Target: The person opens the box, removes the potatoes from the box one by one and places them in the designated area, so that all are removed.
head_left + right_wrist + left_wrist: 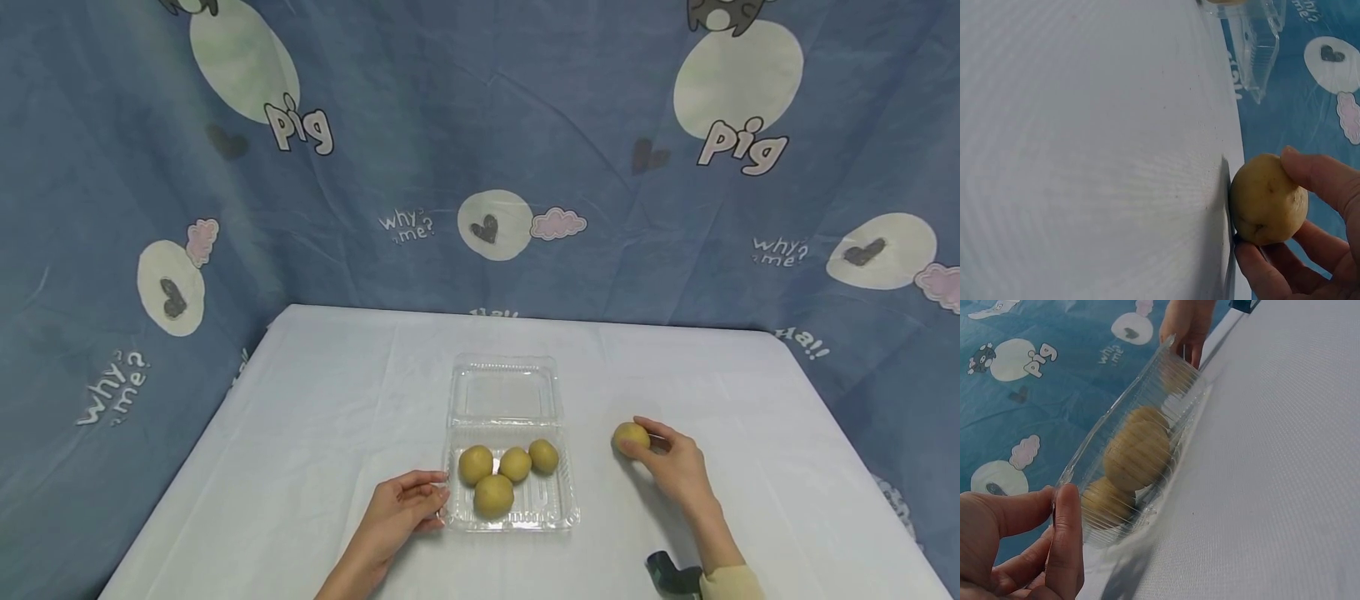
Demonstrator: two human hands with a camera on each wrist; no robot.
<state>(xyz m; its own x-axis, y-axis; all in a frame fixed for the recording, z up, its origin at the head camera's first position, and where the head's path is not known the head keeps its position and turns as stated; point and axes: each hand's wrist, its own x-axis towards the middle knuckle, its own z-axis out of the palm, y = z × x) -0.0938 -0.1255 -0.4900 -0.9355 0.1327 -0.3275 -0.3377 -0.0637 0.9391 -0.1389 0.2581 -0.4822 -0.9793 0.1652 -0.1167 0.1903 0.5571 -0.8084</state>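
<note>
I have one potato (630, 435) at the fingertips of the right hand (681, 467), on that hand's left side in the head view, thumb and fingers clamped on it; whether it touches the white worktop (300, 417) I can't tell. Further left, I see a clear plastic clamshell container (543, 500), its lid (506, 392) folded back, four more potatoes (493, 497) in its base. The left hand (405, 504) pinches the container's left rim; blue printed cloth (450, 125) hangs behind

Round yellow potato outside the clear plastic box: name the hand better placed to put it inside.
Probably the right hand: it holds the potato beside the box, while the left hand pinches the box's left edge.
</note>
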